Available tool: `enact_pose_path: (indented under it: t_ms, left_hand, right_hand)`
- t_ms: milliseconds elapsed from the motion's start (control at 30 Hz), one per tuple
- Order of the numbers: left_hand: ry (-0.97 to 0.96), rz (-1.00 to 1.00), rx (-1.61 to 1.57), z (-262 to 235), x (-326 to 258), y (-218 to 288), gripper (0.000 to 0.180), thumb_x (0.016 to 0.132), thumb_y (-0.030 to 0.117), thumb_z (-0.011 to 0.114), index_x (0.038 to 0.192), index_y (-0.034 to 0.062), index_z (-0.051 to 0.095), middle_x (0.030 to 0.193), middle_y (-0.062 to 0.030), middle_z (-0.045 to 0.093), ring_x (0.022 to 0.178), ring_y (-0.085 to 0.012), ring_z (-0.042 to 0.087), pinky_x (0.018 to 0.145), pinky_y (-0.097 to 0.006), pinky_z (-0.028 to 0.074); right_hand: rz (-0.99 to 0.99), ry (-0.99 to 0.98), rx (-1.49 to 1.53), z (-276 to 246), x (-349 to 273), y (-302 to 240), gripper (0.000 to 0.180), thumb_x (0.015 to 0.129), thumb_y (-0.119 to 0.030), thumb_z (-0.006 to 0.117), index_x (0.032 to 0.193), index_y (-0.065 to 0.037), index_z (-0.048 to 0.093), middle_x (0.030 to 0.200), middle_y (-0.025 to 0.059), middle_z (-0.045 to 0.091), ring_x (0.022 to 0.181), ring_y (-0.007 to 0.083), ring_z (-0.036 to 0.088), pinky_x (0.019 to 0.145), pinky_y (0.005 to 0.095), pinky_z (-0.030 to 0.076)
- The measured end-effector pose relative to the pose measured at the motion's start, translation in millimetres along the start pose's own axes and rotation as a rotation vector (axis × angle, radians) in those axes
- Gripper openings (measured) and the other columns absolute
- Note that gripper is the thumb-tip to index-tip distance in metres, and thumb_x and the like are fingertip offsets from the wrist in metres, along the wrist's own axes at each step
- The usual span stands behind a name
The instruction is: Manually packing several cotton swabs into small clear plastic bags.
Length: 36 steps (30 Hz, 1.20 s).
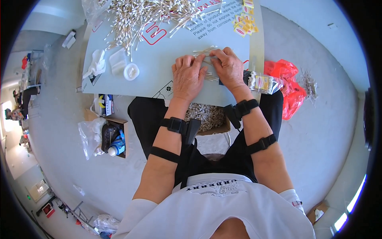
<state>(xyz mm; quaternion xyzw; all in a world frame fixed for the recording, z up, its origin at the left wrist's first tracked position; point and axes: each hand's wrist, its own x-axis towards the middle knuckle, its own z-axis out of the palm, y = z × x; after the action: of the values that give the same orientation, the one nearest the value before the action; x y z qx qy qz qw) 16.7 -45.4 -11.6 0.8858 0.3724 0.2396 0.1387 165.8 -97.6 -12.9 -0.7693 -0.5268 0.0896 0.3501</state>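
My left hand (pixel 188 75) and my right hand (pixel 228 68) rest close together near the front edge of the table. Their fingers are bent, thumbs and fingertips pinching at a few cotton swabs (pixel 204 51) lying crosswise between them. A small group of loose cotton swabs (pixel 209 77) lies on the tabletop between my wrists. Right of my right hand is a clear packet of cotton swabs (pixel 262 83) with a yellow label, at the table's edge. Farther off spreads a big heap of loose cotton swabs (pixel 139 18). My fingers partly cover the swabs they touch.
Yellow cards (pixel 244 27) lie at the far right of the table (pixel 159 59). A round white tub (pixel 131 71) and crumpled white tissue (pixel 95 64) sit at left. Below are a box of swabs (pixel 205 117) between my knees, red plastic bags (pixel 288 85), and a carton (pixel 119 137) with a bottle.
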Motion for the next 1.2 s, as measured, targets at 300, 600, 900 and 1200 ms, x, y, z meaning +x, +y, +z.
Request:
enact_pose_path:
  t_ms: [300,600,900,1200]
  left_hand:
    - [0.06,-0.003,-0.071,0,0,-3,0.024,0.082,0.022,0.068,0.105,0.0164,0.066,0.094,-0.0031,0.052,0.098,-0.0259,0.048,0.084,-0.04,0.038]
    - [0.082,0.024,-0.054,1,0,-2,0.028,0.079,0.02,0.07,0.106,0.0145,0.066,0.093,-0.0035,0.052,0.096,-0.0259,0.049,0.082,-0.04,0.038]
    - [0.072,0.021,-0.047,1,1,0,0.028,0.079,0.02,0.07,0.107,0.0144,0.066,0.093,-0.0037,0.053,0.096,-0.0257,0.048,0.082,-0.04,0.038]
    - [0.048,0.011,-0.041,-1,-3,0,0.033,0.081,0.02,0.069,0.113,0.0141,0.064,0.103,-0.0065,0.052,0.102,-0.0276,0.048,0.087,-0.043,0.038]
  right_hand:
    - [0.137,0.026,0.199,-3,6,-3,0.011,0.079,-0.011,0.067,0.09,-0.013,0.069,0.088,0.005,0.06,0.084,0.0269,0.063,0.07,0.0407,0.051]
    - [-0.193,-0.019,0.065,9,56,13,0.016,0.077,-0.009,0.065,0.091,-0.015,0.072,0.096,0.0071,0.06,0.097,0.0295,0.06,0.08,0.0408,0.052]
    - [-0.054,-0.107,0.02,12,74,23,0.009,0.08,-0.015,0.065,0.087,-0.013,0.069,0.096,0.01,0.06,0.091,0.0318,0.062,0.077,0.0413,0.051]
    - [-0.142,-0.002,0.064,4,39,12,0.006,0.079,-0.012,0.067,0.084,-0.012,0.07,0.093,0.0074,0.06,0.091,0.0283,0.062,0.076,0.0406,0.052]
